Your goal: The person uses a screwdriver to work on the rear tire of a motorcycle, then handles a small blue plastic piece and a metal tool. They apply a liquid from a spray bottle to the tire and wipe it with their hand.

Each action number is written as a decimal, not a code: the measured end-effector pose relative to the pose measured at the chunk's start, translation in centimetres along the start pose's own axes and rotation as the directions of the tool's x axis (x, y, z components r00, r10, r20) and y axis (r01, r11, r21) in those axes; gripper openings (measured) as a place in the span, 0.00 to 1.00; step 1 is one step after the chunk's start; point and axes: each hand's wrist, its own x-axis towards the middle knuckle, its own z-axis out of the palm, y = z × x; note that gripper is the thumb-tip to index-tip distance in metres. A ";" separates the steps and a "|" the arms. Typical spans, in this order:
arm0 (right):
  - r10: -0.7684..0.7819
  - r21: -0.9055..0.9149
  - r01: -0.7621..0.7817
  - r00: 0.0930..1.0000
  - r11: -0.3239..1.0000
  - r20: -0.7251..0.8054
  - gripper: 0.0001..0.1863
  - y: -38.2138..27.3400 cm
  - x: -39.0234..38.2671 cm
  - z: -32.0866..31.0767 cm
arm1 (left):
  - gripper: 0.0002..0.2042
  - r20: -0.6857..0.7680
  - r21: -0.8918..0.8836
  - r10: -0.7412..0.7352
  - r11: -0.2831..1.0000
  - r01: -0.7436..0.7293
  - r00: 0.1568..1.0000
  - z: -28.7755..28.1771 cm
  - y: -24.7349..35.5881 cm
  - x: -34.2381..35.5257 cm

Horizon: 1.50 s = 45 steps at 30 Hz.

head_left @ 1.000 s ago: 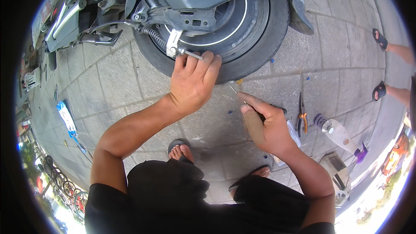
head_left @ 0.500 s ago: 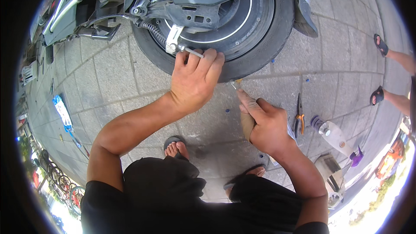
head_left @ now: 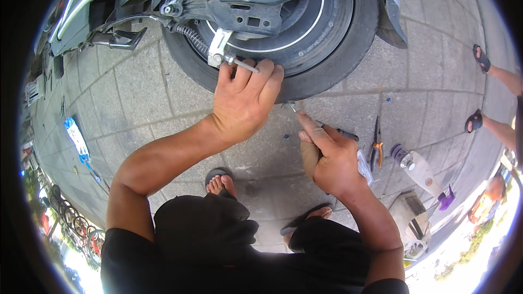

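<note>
The scooter's black tyre (head_left: 327, 79) stands in front of me on its wheel. My left hand (head_left: 242, 100) lies against the lower tyre, its fingers bent over the sidewall just below a protruding metal bolt (head_left: 245, 65). Lower right of it, my right hand (head_left: 329, 152) is closed round a thin-tipped tool (head_left: 295, 109). The forefinger stretches along its slim metal shaft, and part of a dark handle sticks out behind the knuckles. The tip points at the bottom of the tyre; whether it touches, I cannot tell.
Pliers with orange-and-black handles (head_left: 377, 147) and a spray bottle with a purple trigger (head_left: 425, 174) lie on the paving at right. A blue-and-white packet (head_left: 77, 137) lies far left. Another person's sandalled feet (head_left: 479, 57) stand at the right edge.
My right hand has turned slightly, so the tool's dark handle now shows behind it. My left hand keeps its place on the tyre. The view has shifted a little.
</note>
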 end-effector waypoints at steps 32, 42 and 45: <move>0.064 0.124 -0.054 0.995 0.991 -0.075 0.30 -0.2 -1.0 3.1 | 0.22 -0.038 0.048 0.014 0.999 -0.012 0.999 0.5 -0.3 0.1; 0.166 0.068 -0.172 0.983 0.983 0.082 0.22 -0.4 -0.1 0.1 | 0.27 -0.041 0.007 -0.041 0.999 0.041 0.998 0.8 0.8 0.5; 0.087 0.099 -0.084 0.996 0.992 -0.031 0.25 0.4 -0.4 1.4 | 0.24 -0.026 0.009 -0.030 0.999 0.030 0.999 0.6 0.6 0.7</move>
